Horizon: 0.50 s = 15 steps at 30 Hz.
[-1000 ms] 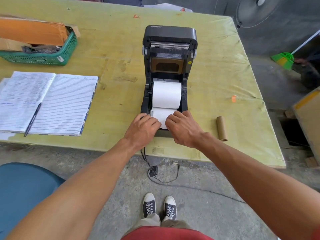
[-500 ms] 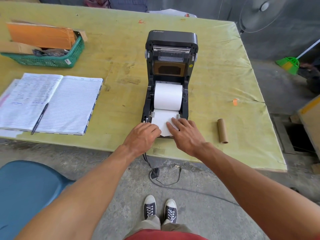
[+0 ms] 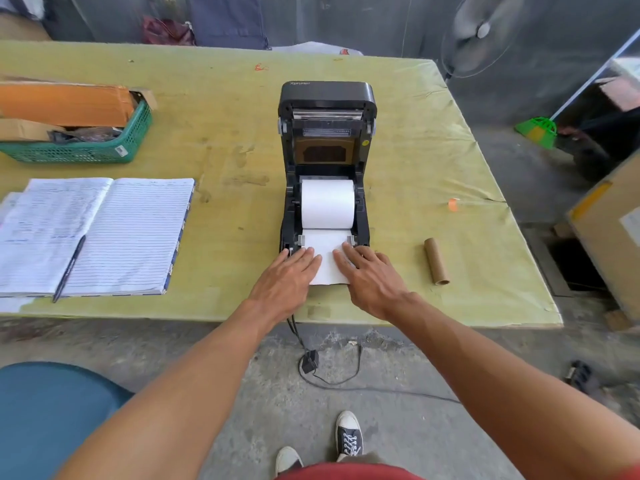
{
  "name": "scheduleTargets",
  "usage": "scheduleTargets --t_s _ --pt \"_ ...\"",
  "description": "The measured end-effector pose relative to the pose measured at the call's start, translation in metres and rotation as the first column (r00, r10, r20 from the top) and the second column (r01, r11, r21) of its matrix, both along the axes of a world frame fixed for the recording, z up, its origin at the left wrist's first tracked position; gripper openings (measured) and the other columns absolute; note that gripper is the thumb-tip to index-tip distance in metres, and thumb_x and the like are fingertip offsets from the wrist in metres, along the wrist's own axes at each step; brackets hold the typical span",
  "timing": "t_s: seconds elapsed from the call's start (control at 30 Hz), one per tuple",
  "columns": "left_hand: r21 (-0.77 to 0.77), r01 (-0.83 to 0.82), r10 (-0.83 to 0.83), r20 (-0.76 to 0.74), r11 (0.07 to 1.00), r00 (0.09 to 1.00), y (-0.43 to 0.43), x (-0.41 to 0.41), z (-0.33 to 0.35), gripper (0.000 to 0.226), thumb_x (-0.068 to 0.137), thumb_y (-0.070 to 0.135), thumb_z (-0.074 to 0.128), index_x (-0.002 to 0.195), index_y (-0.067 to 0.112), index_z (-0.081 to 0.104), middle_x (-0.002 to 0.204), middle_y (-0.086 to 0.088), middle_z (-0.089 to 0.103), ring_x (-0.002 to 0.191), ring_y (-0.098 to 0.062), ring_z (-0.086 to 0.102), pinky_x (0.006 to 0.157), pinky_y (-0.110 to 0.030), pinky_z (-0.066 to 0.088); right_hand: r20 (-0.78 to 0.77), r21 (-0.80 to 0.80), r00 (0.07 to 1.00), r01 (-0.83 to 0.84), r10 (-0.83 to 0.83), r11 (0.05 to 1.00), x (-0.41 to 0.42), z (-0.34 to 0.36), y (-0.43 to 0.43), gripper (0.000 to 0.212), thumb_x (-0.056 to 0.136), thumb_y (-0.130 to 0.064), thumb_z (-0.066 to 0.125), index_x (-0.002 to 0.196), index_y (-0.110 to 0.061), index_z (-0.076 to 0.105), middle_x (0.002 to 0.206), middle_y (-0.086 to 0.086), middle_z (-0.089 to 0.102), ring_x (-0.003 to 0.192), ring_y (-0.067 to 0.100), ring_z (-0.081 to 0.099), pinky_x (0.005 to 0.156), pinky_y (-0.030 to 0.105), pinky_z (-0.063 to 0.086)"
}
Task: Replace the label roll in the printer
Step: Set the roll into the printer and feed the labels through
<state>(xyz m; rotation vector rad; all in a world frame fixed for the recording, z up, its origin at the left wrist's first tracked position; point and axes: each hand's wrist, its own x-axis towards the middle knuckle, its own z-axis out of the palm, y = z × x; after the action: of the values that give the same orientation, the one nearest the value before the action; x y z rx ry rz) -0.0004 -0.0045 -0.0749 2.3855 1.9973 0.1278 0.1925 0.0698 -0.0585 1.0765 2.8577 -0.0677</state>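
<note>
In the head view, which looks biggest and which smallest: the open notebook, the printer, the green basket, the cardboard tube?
1. open notebook
2. printer, lid raised
3. green basket, cut off at the left edge, so its rank is unsure
4. cardboard tube

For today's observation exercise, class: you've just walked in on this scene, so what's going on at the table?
A person stands at a yellow-green covered table, loading a black label printer whose lid is raised. A full white label roll sits in its bay. The left hand and right hand lie flat on the paper's leading end, pressing it over the front edge. An empty brown cardboard core lies on the table to the right.
</note>
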Motion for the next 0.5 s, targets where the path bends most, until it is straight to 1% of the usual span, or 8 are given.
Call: scheduleTargets --t_s 0.07,0.17,0.3,0.4,0.5 --pt "0.012 0.006 -0.007 0.014 1.000 1.000 -0.003 -0.001 -0.001 0.059 0.096 0.006 0.037 0.152 0.012 0.018 0.159 -0.011 0.020 0.148 -0.022 0.017 0.121 -0.043 0.013 -0.003 -0.006 1.000 0.009 -0.009 1.000 -0.002 0.000 -0.002 0.062 0.097 -0.018 0.039 0.155 -0.013 0.017 0.162 0.012 0.020 0.140 0.030 0.026 0.106 0.046 0.034" --pt "0.015 0.041 -0.042 0.027 0.999 0.999 -0.005 -0.003 -0.004 0.059 0.096 0.008 0.038 0.151 0.012 0.020 0.159 -0.013 0.020 0.148 -0.024 0.016 0.121 -0.043 0.012 -0.012 -0.023 1.000 0.008 -0.008 1.000 0.000 0.000 -0.004 0.063 0.098 -0.019 0.039 0.156 -0.014 0.015 0.162 0.013 0.019 0.144 0.029 0.021 0.111 0.047 0.032" --pt "0.026 0.082 -0.082 0.005 0.996 0.997 -0.006 -0.006 -0.006 0.060 0.097 0.014 0.042 0.152 0.012 0.018 0.160 -0.013 0.016 0.148 -0.024 0.013 0.121 -0.038 0.005 -0.015 -0.028 1.000 0.006 -0.006 1.000 0.002 0.000 -0.009 0.062 0.099 -0.021 0.038 0.156 -0.013 0.015 0.162 0.016 0.018 0.147 0.029 0.019 0.113 0.046 0.030" --pt "0.028 0.087 -0.086 -0.014 0.996 0.996 -0.007 -0.007 -0.007 0.058 0.099 0.016 0.039 0.152 0.012 0.017 0.160 -0.014 0.015 0.148 -0.024 0.012 0.122 -0.040 0.007 -0.017 -0.025 1.000 0.013 -0.014 1.000 0.001 0.001 -0.012 0.062 0.099 -0.020 0.039 0.156 -0.012 0.017 0.162 0.017 0.019 0.147 0.029 0.019 0.112 0.046 0.031" --pt "0.032 0.092 -0.091 -0.027 0.995 0.995 -0.009 -0.006 -0.008 0.059 0.098 0.017 0.041 0.152 0.013 0.017 0.160 -0.016 0.016 0.148 -0.026 0.013 0.122 -0.042 0.009 -0.002 -0.027 1.000 0.007 -0.008 1.000 0.003 0.001 -0.013 0.063 0.098 -0.021 0.040 0.156 -0.012 0.016 0.162 0.017 0.018 0.147 0.030 0.018 0.112 0.046 0.030"
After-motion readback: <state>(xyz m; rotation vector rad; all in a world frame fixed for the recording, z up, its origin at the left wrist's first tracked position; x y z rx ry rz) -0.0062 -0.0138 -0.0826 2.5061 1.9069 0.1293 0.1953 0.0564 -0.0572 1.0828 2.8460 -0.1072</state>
